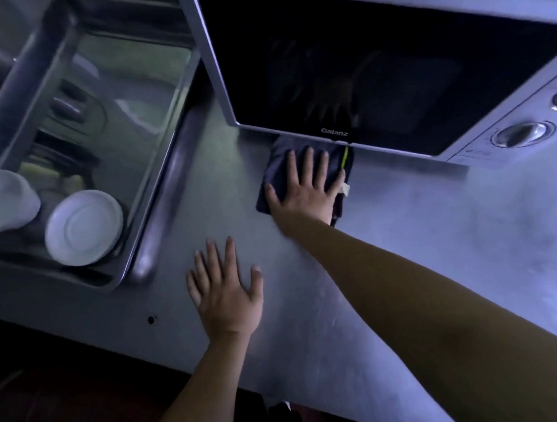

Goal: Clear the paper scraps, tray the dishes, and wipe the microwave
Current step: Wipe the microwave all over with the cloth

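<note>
Two of the three jobs look finished, judging from how things lie, and the third is in hand. A steel tray (161,184) at the left end of the table (431,236) already holds a white saucer (83,227) turned bottom up and a second white dish (5,200) at the edge of the view, too cropped to name. I see no loose scraps on the bare steel, save one small white bit (345,188) beside the little finger of the right hand (305,190). It may be the cloth's label or a last shred of paper; I cannot tell which.

The right hand lies flat on a folded dark cloth (277,169) with a yellow-green stripe, its fingers (308,165) straight and slightly spread, pressing down and gripping nothing. The cloth sits on the table against the foot of the Galanz microwave (360,63), its far edge hidden under the door's lower rim. The left hand (225,293) rests palm down on bare table nearer the body, apart from the cloth, with its fingers (229,257) spread as if to brace.

Wiping is therefore what remains. The cloth is at the base rather than on the dark door glass or by the control knob (519,133), so I judge most of the microwave's front is yet to be covered, though the dim light shows no smears either way.
</note>
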A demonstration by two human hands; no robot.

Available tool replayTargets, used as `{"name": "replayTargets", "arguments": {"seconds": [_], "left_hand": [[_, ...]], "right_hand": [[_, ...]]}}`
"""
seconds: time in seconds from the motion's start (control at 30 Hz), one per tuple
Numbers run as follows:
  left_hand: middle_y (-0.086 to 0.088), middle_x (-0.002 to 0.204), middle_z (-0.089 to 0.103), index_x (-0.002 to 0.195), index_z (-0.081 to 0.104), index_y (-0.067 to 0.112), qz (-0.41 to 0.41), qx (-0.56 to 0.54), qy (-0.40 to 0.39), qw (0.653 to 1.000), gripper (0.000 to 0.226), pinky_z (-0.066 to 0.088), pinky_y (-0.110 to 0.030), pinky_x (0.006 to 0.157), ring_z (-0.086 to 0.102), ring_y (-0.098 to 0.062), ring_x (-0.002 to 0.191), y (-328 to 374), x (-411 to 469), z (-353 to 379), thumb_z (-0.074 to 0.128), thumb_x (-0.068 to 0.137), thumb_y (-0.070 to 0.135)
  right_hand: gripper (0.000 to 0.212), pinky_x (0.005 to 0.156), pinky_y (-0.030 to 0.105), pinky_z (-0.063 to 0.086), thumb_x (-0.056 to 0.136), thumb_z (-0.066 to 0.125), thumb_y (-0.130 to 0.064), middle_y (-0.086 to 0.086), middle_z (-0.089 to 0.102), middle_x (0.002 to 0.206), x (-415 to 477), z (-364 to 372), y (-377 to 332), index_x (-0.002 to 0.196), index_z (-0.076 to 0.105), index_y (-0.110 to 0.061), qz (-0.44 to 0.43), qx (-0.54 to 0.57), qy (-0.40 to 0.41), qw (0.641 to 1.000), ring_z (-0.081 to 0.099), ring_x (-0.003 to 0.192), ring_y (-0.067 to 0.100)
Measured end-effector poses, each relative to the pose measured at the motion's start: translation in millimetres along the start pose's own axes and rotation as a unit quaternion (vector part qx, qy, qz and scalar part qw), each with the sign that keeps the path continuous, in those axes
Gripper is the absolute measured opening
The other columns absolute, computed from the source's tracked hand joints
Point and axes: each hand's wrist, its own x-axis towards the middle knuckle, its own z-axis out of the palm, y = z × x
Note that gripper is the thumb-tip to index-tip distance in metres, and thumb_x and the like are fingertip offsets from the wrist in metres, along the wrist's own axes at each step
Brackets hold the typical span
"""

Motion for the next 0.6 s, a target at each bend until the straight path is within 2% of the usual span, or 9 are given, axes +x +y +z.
{"name": "replayTargets", "arguments": {"seconds": [0.13,0.23,0.33,0.4,0.47,0.6], "left_hand": [[-0.01,0.162,0.03,0.155,0.034,0.027,-0.004,0.004,-0.01,1.0,0.07,0.017,-0.053,0.119,0.025,-0.033,0.149,0,1,-1,0.038,0.092,0.057],[-0.009,0.162,0.029,0.155,0.032,0.028,-0.006,0.005,-0.014,1.0,0.07,0.017,-0.053,0.119,0.024,-0.032,0.149,-2,0,-2,0.035,0.092,0.059],[-0.008,0.162,0.029,0.155,0.031,0.028,-0.005,-0.003,-0.016,1.0,0.07,0.018,-0.054,0.119,0.023,-0.032,0.149,-2,0,-1,0.033,0.092,0.06],[-0.008,0.162,0.03,0.155,0.032,0.029,-0.006,-0.006,-0.016,1.0,0.07,0.018,-0.054,0.119,0.024,-0.032,0.149,-2,1,0,0.033,0.092,0.059],[-0.009,0.162,0.03,0.155,0.032,0.028,-0.004,-0.003,-0.021,1.0,0.07,0.017,-0.053,0.118,0.024,-0.033,0.149,-2,1,1,0.034,0.092,0.059],[-0.01,0.162,0.029,0.155,0.031,0.029,-0.001,-0.015,-0.034,0.999,0.07,0.018,-0.054,0.117,0.025,-0.034,0.148,-2,2,1,0.036,0.091,0.058]], "right_hand": [[0.08,0.117,0.065,-0.004,0.09,0.022,-0.074,0.003,0.009,0.168,-3,3,6,0.158,0.011,-0.034,-0.211,-0.042,0.0,0.977,-0.002,0.154,0.03],[0.08,0.118,0.061,-0.005,0.089,0.025,-0.076,0.0,0.012,0.168,-1,1,12,0.158,0.013,-0.037,-0.259,-0.05,-0.001,0.965,0.001,0.154,0.027],[0.081,0.12,0.057,-0.006,0.087,0.023,-0.077,-0.004,0.013,0.167,-2,2,10,0.157,0.015,-0.038,-0.194,-0.034,0.004,0.98,0.002,0.155,0.022],[0.082,0.12,0.056,-0.008,0.087,0.022,-0.077,-0.004,0.011,0.168,-1,0,15,0.157,0.015,-0.036,-0.076,-0.002,0.022,0.997,0.001,0.155,0.021],[0.083,0.119,0.057,-0.009,0.087,0.02,-0.077,-0.003,0.009,0.168,-2,-4,34,0.158,0.014,-0.035,0.026,0.024,0.032,0.999,-0.001,0.155,0.021],[0.081,0.12,0.056,-0.004,0.088,0.019,-0.078,-0.003,0.008,0.168,-37,-10,92,0.158,0.01,-0.036,0.092,0.015,0.042,0.995,-0.001,0.155,0.021]]}}
